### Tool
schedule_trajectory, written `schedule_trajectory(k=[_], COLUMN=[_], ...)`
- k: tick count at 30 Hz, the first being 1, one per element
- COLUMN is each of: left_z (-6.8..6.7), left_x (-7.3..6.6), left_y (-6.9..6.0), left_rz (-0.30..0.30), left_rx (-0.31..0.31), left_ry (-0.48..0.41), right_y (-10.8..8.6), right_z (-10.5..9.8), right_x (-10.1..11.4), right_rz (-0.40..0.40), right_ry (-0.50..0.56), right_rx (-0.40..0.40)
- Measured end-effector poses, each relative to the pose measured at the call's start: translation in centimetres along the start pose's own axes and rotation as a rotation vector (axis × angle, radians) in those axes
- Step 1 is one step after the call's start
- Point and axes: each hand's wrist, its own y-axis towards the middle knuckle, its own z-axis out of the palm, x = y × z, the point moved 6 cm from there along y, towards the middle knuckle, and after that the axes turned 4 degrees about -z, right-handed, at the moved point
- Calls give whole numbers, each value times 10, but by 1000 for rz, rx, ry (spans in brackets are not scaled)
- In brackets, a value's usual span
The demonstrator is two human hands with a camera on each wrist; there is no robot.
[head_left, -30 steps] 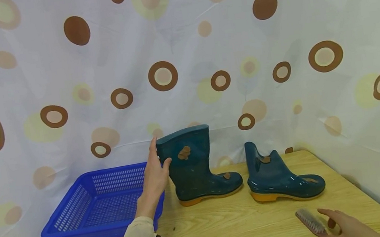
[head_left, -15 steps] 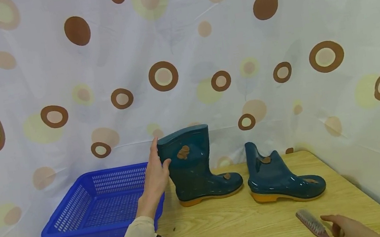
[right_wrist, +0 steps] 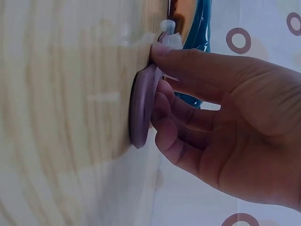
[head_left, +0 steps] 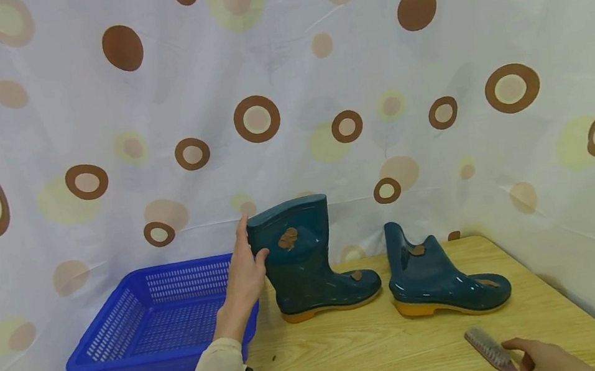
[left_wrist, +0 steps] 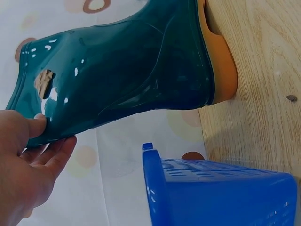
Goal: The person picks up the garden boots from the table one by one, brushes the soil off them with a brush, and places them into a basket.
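A dark green rubber boot (head_left: 305,275) with an orange sole stands upright on the table, brown smears on its shaft and toe. My left hand (head_left: 241,274) holds the top back of its shaft, thumb on the near side and fingers behind, clearly seen in the left wrist view. At the front right, a scrubbing brush (head_left: 487,347) lies on the table with its pale bristles facing up. My right hand (head_left: 548,358) pinches its purplish handle (right_wrist: 143,106) between thumb and fingers. The matching boot (head_left: 434,280), its shaft top sagging and also smeared brown, stands to the right.
A blue plastic basket (head_left: 129,364) with slotted walls stands on the left, close beside my left forearm. Behind the wooden table (head_left: 364,352) hangs a white curtain (head_left: 279,44) with brown and yellow circles. A small dark speck (left_wrist: 291,98) lies near the first boot.
My right hand has closed its thumb and fingers in on the brush handle. The left hand and both boots stay nearly still.
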Motion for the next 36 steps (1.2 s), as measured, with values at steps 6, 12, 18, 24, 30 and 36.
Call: schedule_trajectory(k=[6,12,18,24,30,36], left_z=[-1,-2,-4,-4,-5,-7], left_x=[1,0,-1,-5,-8,-11], left_y=[0,0,-1,-2,-6,-8], left_rz=[0,4,6,16,14,53], left_rx=[2,-1,-7,-14,-13,-33], left_ry=[7,21,28,54,32,10], right_y=[48,45,30,45,59,64], right_z=[15,14,9,15,19,22], right_x=[-88,-82,-54,-77,-97,-107], right_rz=[33,55,31,-2,34,120], right_ry=[55,50,-7,20,40,21], right_rx=[36,27,35,42,35,32])
